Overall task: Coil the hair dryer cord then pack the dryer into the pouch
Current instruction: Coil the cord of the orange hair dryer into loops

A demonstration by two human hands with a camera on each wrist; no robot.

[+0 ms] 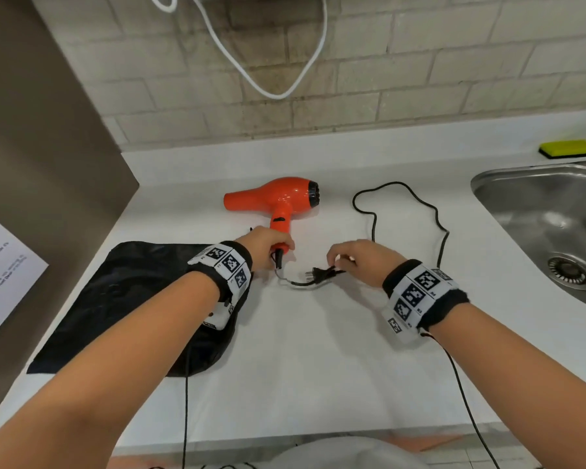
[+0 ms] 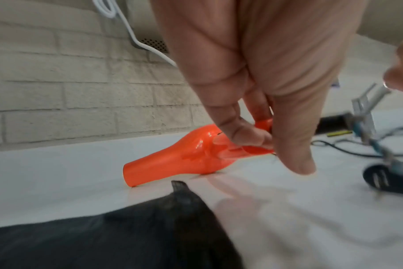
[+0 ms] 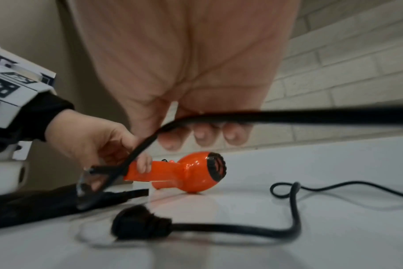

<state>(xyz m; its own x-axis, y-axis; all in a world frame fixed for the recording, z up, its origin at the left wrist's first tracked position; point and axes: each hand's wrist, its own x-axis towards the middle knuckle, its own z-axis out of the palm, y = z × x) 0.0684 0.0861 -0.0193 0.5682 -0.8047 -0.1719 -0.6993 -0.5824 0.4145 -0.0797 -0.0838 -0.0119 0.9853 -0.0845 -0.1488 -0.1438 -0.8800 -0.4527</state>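
From the head view, my left hand (image 1: 266,243) grips the lower handle of the orange hair dryer (image 1: 278,198), which lies on its side at the centre of the white counter (image 1: 318,350). My right hand (image 1: 362,262) pinches the black cord (image 1: 437,218) just behind the plug (image 1: 315,275); the cord loops away toward the right. The black pouch (image 1: 129,306) lies flat at lower left, under my left wrist. A steel sink (image 1: 548,218) sits at right.

In the left wrist view, my fingers (image 2: 242,131) curl round the dryer's handle, nozzle pointing left; the pouch fills the bottom left.

In the right wrist view, my fingertips (image 3: 203,134) curl over the cord crossing the frame; the plug (image 3: 140,223) lies blurred at bottom centre.
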